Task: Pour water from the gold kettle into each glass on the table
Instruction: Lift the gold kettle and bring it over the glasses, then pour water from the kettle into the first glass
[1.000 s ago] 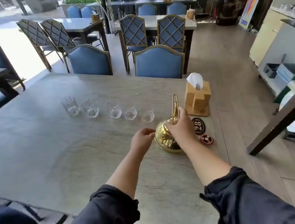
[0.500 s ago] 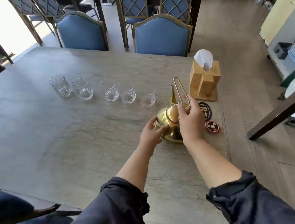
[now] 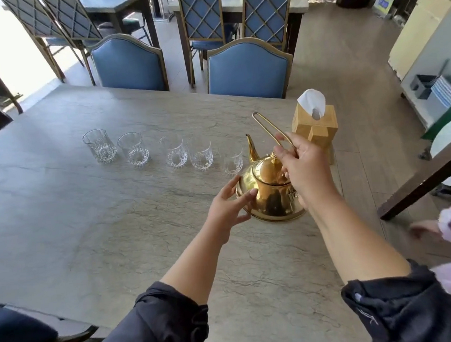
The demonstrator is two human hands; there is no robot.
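Firmly, the thin wire handle [image 3: 269, 129] of the gold kettle [image 3: 270, 191] is pinched by the closed fingers of the right hand [image 3: 304, 170]. The kettle's left flank is touched by the spread, open left hand [image 3: 228, 209], with nothing gripped. The kettle is seen near the table's [image 3: 89, 235] right edge, its spout [image 3: 252, 150] pointed away, just beside the nearest of five empty glasses [image 3: 174, 153] lined up to the left. A wooden tissue holder [image 3: 315, 128] is placed just behind it.
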